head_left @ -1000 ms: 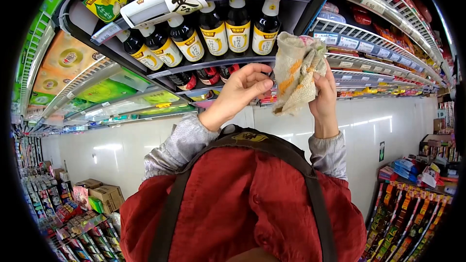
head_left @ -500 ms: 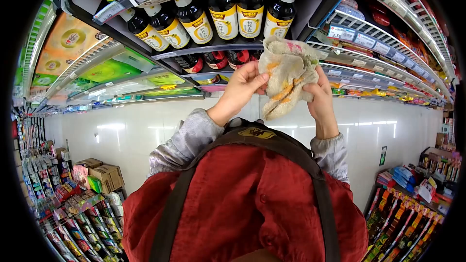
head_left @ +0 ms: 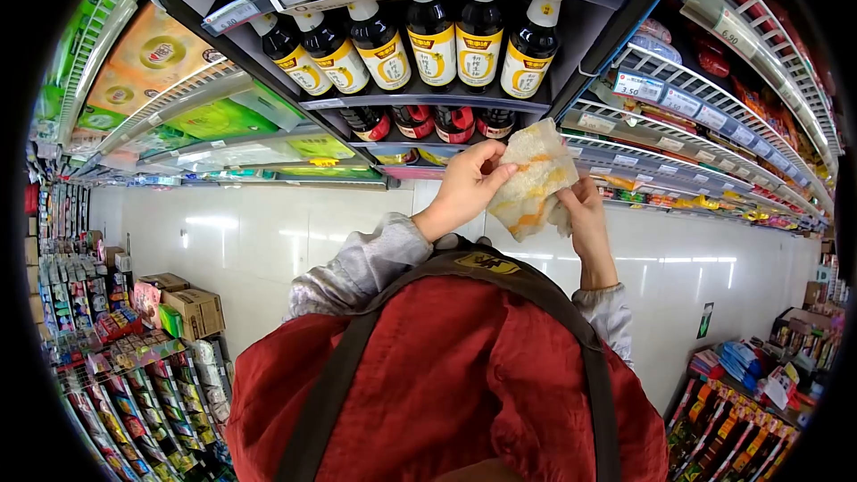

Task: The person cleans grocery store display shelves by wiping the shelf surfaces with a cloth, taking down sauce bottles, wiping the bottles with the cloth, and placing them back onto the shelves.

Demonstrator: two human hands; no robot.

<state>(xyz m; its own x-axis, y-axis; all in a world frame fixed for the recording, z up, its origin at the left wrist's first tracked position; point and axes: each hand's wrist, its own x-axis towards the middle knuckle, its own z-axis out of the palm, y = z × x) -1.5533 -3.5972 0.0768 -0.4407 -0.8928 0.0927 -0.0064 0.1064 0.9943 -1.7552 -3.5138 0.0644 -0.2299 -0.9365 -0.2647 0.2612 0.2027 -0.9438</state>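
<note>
I see left fingers [head_left: 497,178] and right fingers [head_left: 576,207] pinching opposite edges of the cloth [head_left: 537,180]. The shelf edge [head_left: 428,99] lies near; floor [head_left: 241,214] extends to both sides.

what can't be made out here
All in the head view:
Cloth: far side, turned from the camera.
Right hand: some fingers, behind the cloth.
Red-labelled bottles: tops, behind the shelf above.
Lower right-hand price tags: print, too small.
</note>
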